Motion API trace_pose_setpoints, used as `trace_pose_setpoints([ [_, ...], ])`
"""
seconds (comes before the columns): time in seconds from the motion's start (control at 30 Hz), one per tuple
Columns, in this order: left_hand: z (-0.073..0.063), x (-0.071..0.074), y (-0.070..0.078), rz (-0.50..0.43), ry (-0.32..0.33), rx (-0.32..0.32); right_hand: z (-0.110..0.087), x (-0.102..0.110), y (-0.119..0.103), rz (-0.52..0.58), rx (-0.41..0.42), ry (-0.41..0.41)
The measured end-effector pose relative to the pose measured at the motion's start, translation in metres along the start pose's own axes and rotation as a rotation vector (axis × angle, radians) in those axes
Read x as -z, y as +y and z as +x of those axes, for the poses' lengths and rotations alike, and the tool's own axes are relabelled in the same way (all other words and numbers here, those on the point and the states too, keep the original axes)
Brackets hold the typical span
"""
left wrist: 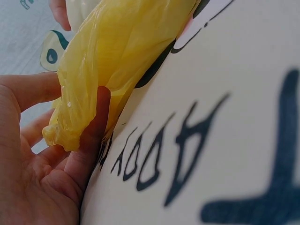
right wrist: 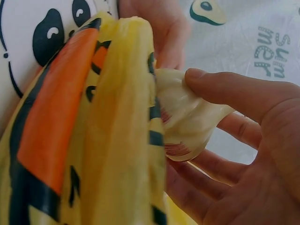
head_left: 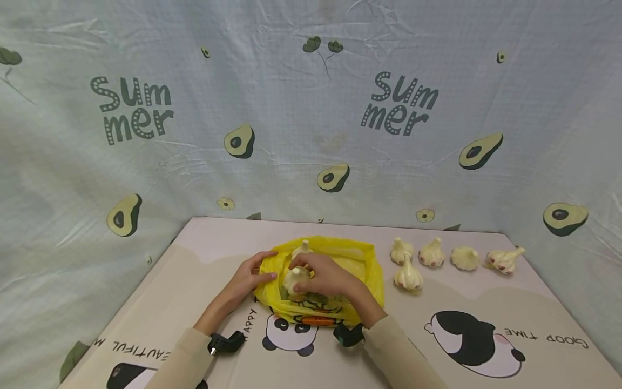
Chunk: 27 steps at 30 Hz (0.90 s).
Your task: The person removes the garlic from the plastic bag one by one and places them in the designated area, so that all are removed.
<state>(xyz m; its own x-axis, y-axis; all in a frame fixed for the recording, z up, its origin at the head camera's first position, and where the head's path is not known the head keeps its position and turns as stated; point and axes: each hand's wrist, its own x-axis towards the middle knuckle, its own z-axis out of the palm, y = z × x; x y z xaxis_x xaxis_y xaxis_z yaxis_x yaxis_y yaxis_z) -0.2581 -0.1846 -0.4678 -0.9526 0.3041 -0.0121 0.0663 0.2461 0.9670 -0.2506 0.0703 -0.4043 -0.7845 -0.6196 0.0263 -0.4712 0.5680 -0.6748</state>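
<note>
A yellow plastic bag [head_left: 373, 275] with an orange and black print lies with its mouth spread on the table. My right hand [head_left: 330, 274] pinches a garlic bulb [head_left: 294, 280] over the bag's mouth; in the right wrist view, thumb and fingers are on the pale bulb [right wrist: 185, 112] with reddish streaks. Behind it, another garlic bulb [head_left: 303, 247] shows inside the bag. My left hand [head_left: 247, 278] holds the bag's left edge, and in the left wrist view its fingers curl round the gathered yellow plastic [left wrist: 79, 103].
Right of the bag stand several garlic bulbs: one in front [head_left: 408, 276], and a row behind it ending in a tilted bulb [head_left: 504, 260]. The tabletop [head_left: 204, 270] bears panda prints and lettering. A cloth backdrop [head_left: 291, 97] with avocado prints hangs behind.
</note>
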Motion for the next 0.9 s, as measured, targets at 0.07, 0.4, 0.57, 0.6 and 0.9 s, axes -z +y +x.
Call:
trace_pose_setpoints([
  [0.07, 0.0, 0.0, 0.0, -0.002, -0.002, -0.005, -0.001, 0.002, -0.002, 0.001, 0.003, 0.005],
  [0.4, -0.001, 0.0, -0.001, -0.017, -0.011, -0.018, -0.004, 0.008, -0.008, 0.0, 0.008, 0.034],
  [0.57, -0.001, 0.0, -0.001, -0.009, -0.007, -0.012, -0.004, 0.009, -0.009, 0.003, 0.036, 0.036],
  [0.6, -0.002, 0.0, 0.0, -0.007, -0.003, -0.01, -0.004, 0.01, -0.009, 0.004, 0.043, 0.037],
  [0.9, -0.002, 0.001, 0.0, -0.02, -0.019, -0.016, -0.007, 0.015, -0.012, -0.017, 0.072, 0.056],
])
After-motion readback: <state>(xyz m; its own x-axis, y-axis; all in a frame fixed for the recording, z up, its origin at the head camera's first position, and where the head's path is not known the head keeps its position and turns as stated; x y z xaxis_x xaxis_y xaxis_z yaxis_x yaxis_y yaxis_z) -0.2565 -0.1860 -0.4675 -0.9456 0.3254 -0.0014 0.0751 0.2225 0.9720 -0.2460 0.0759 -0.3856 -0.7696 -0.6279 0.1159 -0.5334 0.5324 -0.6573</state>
